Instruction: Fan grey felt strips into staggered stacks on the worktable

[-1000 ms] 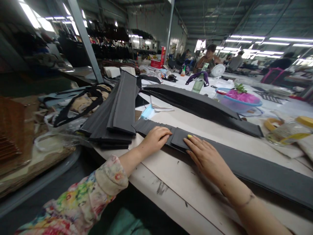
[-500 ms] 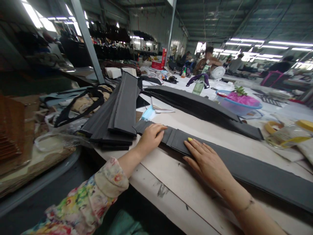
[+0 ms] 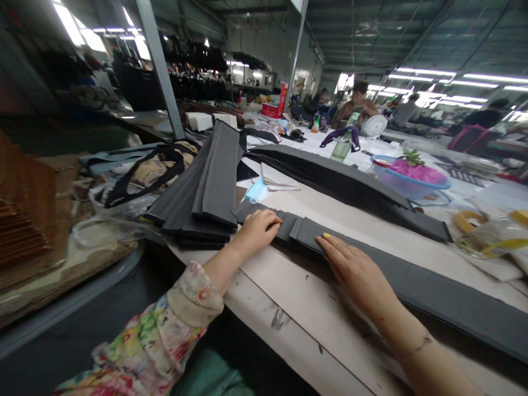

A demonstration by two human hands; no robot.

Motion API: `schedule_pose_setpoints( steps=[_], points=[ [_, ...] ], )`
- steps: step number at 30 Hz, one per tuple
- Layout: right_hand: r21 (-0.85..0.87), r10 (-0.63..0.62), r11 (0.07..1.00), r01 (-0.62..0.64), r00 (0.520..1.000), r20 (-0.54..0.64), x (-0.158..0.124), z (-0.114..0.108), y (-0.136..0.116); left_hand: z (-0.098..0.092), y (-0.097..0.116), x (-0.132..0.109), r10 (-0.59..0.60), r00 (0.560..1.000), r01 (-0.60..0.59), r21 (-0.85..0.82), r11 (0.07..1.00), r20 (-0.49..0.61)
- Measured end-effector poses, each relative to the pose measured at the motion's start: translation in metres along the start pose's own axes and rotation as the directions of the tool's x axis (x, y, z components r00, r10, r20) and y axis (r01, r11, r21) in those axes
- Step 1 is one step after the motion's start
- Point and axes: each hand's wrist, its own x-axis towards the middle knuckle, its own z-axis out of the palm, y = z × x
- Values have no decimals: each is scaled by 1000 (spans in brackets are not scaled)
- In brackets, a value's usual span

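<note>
A stack of long dark grey fabric strips runs along the near side of the table, its layered ends staggered at the left. My left hand is on that left end, with fingers curled and thumb pressed in against the top strip. Just to the right, my right hand lies over the strips' near edge, fingers stretched out and together. Left of my hands, a fanned pile of similar grey strips overhangs the table edge. Another grey stack lies behind, bowed upward.
Behind my left hand are a light blue face mask and some papers. Farther right stand a green glass bottle, a blue basin with a pink bag, a tape roll and a clear jar. People work in the background.
The view has shifted slightly left. My left fingers have curled in more on the strip ends. The right hand has drawn back a little toward the strips' near edge.
</note>
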Motion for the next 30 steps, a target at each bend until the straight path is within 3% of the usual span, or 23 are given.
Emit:
schedule_pose_setpoints(
  steps=[5, 8, 12, 21, 30],
  points=[
    [64, 52, 997, -50, 998, -35, 10, -2, 3, 0, 2, 0, -7, 1000, 7, -18, 1000, -19],
    [73, 68, 995, -67, 998, -14, 12, -3, 4, -3, 9, -2, 100, 992, -106, -78, 991, -82],
    [26, 29, 999, -29, 1000, 9, 6, -2, 4, -5, 17, -5, 234, 972, -228, -131, 965, 32],
    [-63, -5, 998, 8, 999, 52, -25, -5, 17, -3, 20, -7, 242, 965, -233, -85, 969, 105],
    [-52, 1, 999, 1, 999, 52, -20, -6, 10, -3, 20, -7, 229, 968, -220, -96, 971, 97]
  ],
)
